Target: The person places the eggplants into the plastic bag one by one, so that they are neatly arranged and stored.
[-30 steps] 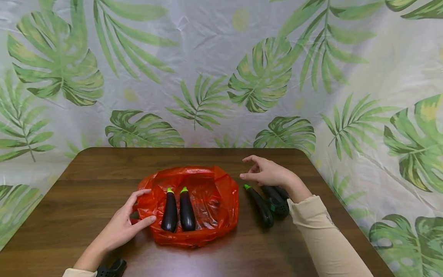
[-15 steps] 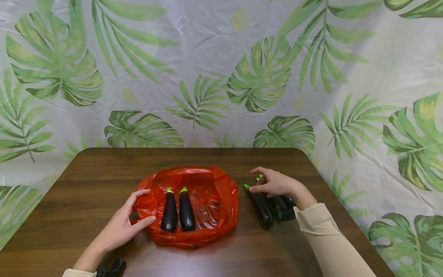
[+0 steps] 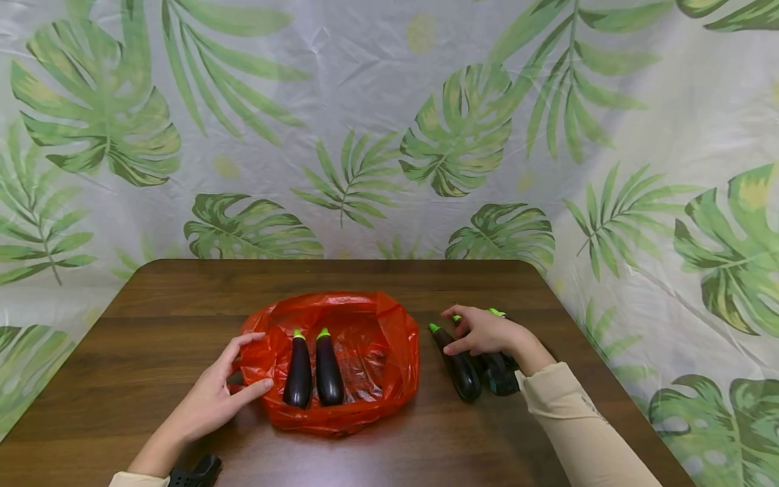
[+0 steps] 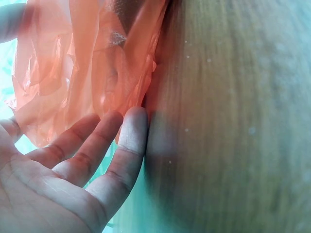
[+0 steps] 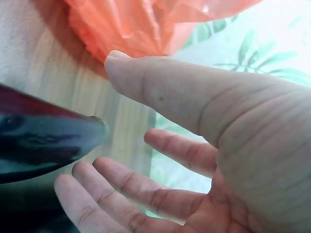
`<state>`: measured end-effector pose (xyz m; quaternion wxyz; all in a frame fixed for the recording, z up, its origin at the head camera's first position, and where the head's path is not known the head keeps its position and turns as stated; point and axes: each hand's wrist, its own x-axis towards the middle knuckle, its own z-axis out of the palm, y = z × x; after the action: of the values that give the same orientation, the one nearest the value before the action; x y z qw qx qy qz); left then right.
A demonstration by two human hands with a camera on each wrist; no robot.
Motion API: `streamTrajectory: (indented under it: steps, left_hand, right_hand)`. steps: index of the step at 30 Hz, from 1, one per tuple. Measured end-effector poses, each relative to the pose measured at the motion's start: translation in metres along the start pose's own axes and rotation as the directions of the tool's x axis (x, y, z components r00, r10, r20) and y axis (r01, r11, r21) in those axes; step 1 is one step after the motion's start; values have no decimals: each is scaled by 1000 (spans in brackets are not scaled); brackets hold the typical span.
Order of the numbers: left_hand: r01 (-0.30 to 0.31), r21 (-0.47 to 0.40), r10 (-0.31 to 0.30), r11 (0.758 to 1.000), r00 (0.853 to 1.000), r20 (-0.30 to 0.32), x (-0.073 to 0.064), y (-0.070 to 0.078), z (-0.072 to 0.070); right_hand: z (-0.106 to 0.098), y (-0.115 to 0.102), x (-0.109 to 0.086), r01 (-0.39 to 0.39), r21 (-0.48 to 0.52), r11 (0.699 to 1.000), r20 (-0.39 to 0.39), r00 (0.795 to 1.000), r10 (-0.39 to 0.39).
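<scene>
A red plastic bag (image 3: 402, 358) lies with its mouth spread on the table; two dark eggplants, one on the left (image 3: 297, 375) and one on the right (image 3: 330, 375), are inside it. My left hand (image 3: 209, 392) touches the bag's left side, its fingers extended against the plastic (image 4: 82, 63) in the left wrist view. Right of the bag lie several more eggplants, the nearest one (image 3: 464, 379) with a bright green stem end. Over them hovers my right hand (image 3: 483, 333), thumb and fingers apart. An eggplant (image 5: 43, 138) lies before its spread fingers in the right wrist view, apparently untouched.
A brown wooden table (image 3: 341, 467) carries everything. Behind it hangs a pale cloth (image 3: 365, 88) with green leaf print. My right forearm and wrist camera (image 3: 502, 379) partly cover the right-hand eggplants.
My right hand has moved down and slightly right, coming lower over the eggplants, and more green stem ends show. The left hand, the bag and its eggplants have stayed in place.
</scene>
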<state>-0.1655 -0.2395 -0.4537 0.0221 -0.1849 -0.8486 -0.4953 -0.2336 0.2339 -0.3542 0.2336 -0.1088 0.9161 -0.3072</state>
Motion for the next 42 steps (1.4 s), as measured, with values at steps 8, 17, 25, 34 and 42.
streamTrajectory:
  steps: [8, 17, 25, 34, 42]
  left_hand:
    - [-7, 9, 7, 1000, 1000, -9, 0, -1, 1]
    - [-5, 13, 5, 1000, 1000, -5, 0, 0, 0]
    - [0, 15, 0, 1000, 1000, 0, 0, -1, 0]
    - [7, 6, -7, 1000, 1000, 6, 1, -1, 0]
    - [2, 11, -2, 1000, 1000, 1, 1, -1, 1]
  right_hand:
    - [6, 6, 7, 21, -122, 992, -24, 999, -24]
    - [11, 6, 11, 18, -232, 972, -33, 999, -26]
    - [16, 6, 14, 11, -240, 971, -30, 999, -19]
    - [22, 12, 12, -17, -98, 995, 6, 1000, 18]
    - [29, 14, 11, -11, -57, 998, -1, 1000, 11]
